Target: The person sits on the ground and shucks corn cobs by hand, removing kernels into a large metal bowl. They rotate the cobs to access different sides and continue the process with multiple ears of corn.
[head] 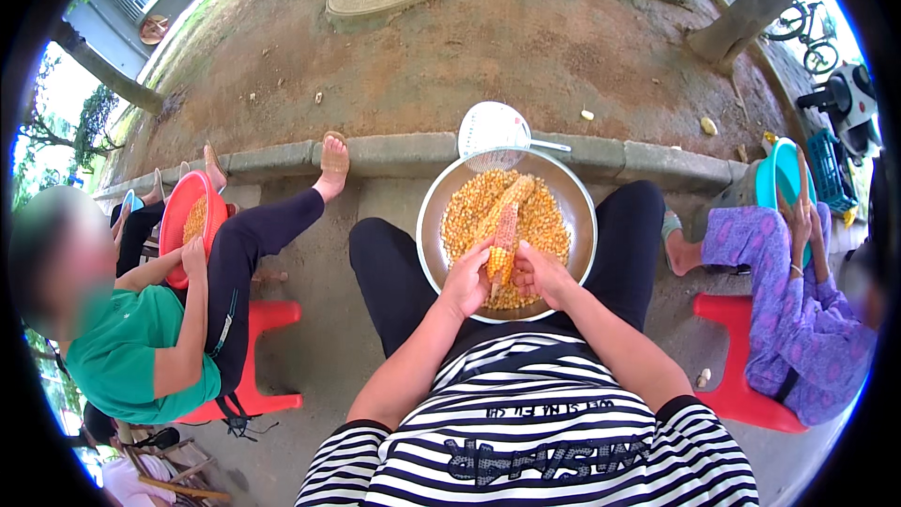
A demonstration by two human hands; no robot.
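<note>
A steel perforated basin [431, 225] rests on my lap between my knees, filled with loose corn kernels [461, 208]. Over it, my left hand [466, 282] grips a partly shelled corn cob [504, 236]; its upper part is bare and pinkish, while yellow kernels remain on the lower part. My right hand [543, 273] is at the cob's other side, fingers curled against its lower end. Whether the right fingers also bear its weight is hard to see. Behind this cob, another corn cob [519, 191] lies on the kernels, its lower part covered.
A white hand fan [493, 128] leans by the stone curb [394, 155]. To my left, a person [134, 359] on a red stool [271, 359] holds a red basin [172, 225]. On my right, another person [795, 338] has a teal basin [767, 176].
</note>
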